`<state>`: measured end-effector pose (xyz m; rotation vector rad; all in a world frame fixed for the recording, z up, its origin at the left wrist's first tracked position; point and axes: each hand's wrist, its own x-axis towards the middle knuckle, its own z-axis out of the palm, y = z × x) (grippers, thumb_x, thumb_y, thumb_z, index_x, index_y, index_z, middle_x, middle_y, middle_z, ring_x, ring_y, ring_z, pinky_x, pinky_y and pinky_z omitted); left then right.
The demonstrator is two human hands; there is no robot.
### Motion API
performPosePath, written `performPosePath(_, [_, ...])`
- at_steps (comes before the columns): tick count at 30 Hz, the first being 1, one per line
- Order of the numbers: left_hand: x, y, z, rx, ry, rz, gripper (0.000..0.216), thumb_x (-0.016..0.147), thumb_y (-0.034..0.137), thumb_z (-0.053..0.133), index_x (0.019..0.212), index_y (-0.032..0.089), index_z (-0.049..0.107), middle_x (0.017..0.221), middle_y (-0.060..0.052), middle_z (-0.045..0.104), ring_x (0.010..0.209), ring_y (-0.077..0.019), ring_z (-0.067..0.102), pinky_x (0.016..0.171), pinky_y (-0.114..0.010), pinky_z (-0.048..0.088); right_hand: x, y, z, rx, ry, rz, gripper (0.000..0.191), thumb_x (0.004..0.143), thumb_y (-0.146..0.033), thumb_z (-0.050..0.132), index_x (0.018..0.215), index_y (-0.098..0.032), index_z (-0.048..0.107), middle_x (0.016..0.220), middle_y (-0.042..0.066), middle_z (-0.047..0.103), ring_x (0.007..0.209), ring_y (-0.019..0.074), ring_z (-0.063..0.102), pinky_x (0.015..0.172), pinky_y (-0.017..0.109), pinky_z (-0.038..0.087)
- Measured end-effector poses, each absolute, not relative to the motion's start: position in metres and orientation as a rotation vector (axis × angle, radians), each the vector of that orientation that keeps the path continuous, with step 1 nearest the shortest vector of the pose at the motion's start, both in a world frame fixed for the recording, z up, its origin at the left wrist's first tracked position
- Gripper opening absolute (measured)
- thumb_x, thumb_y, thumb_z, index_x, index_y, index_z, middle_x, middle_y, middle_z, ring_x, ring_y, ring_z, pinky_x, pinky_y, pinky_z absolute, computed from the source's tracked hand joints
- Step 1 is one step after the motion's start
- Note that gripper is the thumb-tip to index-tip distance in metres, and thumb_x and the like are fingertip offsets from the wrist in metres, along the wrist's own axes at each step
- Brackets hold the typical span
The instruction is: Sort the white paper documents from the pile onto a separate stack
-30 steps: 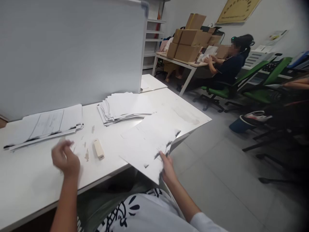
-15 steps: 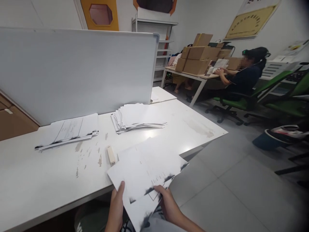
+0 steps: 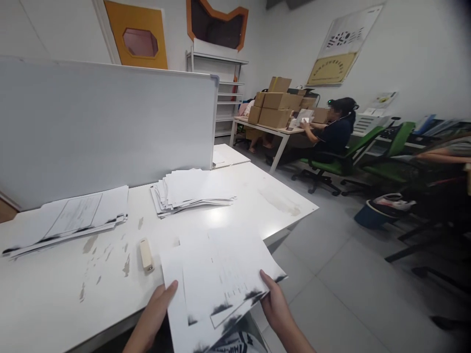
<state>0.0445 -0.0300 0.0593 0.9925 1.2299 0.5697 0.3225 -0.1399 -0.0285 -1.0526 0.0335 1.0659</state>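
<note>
I hold a sheaf of white printed sheets (image 3: 215, 284) over the near edge of the white table (image 3: 55, 294). My left hand (image 3: 156, 311) grips the sheets' left edge with the thumb on top. My right hand (image 3: 275, 306) grips their right edge the same way. A small cream stapler (image 3: 146, 254) lies on the table just left of the sheets. Farther back rest two paper stacks: a fanned one (image 3: 191, 190) in the middle and a flatter one (image 3: 69, 218) at the left.
A white partition board (image 3: 106, 122) stands along the table's far side. Beyond, another person (image 3: 333, 132) sits at a table piled with cardboard boxes (image 3: 274, 105). Green office chairs (image 3: 379, 157) and a dark bin (image 3: 382, 208) stand on the grey floor to the right.
My left hand came off the table and took the sheets' left edge. The sheets swung nearer to me and now face up between both hands. The view tilted upward.
</note>
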Motion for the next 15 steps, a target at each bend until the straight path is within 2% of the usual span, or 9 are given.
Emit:
performPosePath(4, [0.043,-0.021,0.061,0.987,1.251,0.561,0.045,0.071,0.053,0.07,0.096,0.015,0.069,0.104,-0.013,0.073,0.106,-0.0324,0.064,0.099,-0.045,0.045,0.366,-0.139,-0.037,-1.039,0.024,1.002,0.045,0.065,-0.03,0.08,0.107,-0.017,0.069,0.102,0.005,0.074,0.104,0.0283,0.066,0.088,0.039,0.055])
performPosePath(10, [0.052,-0.015,0.065,0.998,1.396,0.616,0.031,0.081,0.047,0.06,0.091,0.018,0.067,0.108,-0.011,0.071,0.108,-0.0292,0.063,0.098,-0.039,0.045,0.375,-0.14,-0.034,-1.182,-0.096,1.215,0.038,0.067,-0.034,0.08,0.097,-0.012,0.073,0.105,0.011,0.073,0.094,0.0295,0.07,0.076,0.034,0.056])
performPosePath(15, [0.06,-0.019,0.066,1.07,1.42,0.676,0.046,0.077,0.059,0.059,0.097,0.018,0.066,0.112,-0.011,0.07,0.114,-0.0318,0.059,0.1,-0.04,0.043,0.337,-0.137,-0.037,-1.002,-0.034,1.26,0.04,0.071,-0.041,0.076,0.105,-0.018,0.071,0.114,0.008,0.071,0.106,0.0304,0.066,0.087,0.042,0.056])
